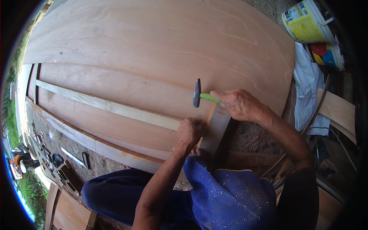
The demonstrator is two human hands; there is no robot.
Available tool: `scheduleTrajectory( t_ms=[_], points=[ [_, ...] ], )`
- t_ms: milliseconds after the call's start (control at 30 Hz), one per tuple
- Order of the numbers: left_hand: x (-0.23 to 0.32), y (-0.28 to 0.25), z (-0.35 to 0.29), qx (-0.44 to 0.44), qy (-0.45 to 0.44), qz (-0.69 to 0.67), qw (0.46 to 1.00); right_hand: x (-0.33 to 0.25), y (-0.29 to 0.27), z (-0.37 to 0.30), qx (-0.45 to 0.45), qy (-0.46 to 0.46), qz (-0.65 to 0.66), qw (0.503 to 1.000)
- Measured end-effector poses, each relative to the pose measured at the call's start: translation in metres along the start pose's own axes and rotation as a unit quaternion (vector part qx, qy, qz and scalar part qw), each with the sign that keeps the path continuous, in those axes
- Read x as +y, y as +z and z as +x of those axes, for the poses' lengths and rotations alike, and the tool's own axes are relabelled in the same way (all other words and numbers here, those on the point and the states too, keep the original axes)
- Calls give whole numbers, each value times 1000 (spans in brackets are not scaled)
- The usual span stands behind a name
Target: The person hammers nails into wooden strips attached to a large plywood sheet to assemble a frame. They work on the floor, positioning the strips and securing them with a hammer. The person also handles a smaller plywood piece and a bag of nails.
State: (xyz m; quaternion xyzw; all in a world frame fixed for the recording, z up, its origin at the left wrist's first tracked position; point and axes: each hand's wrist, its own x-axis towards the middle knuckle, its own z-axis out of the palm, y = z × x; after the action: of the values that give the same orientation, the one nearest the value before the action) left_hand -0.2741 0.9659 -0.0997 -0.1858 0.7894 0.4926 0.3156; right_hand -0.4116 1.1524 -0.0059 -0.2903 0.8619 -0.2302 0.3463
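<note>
My right hand (239, 104) is closed round the green handle of a hammer (197, 93), its metal head above the plywood sheet (161, 42). At the near end of a pale wooden strip (111, 105), my left hand (190, 132) is closed with its fingers bent down. Whatever those fingers pinch is hidden. The strip lies lengthwise over the plywood and meets a crosswise board (215, 128) under my hands. Closer to me, a long side board (92, 142) runs along the plywood's edge.
White plastic buckets (308, 23) stand at the far right beside a pale plastic sheet (306, 88). Bent plywood offcuts (337, 109) lean at the right. Wood scraps and tools (57, 163) lie on the ground at the left. Another plywood piece (71, 212) sits at the lower left.
</note>
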Motion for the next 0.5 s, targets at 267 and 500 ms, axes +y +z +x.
scheduleTrajectory(
  t_ms=[267,500],
  points=[
    [4,8,-37,242,154,-73,955,7,6,-4,-17,-19,15,1000],
    [-75,52,-46,130,-99,-132,978,3,23,-11,-13,-1,-32,999]
  ],
)
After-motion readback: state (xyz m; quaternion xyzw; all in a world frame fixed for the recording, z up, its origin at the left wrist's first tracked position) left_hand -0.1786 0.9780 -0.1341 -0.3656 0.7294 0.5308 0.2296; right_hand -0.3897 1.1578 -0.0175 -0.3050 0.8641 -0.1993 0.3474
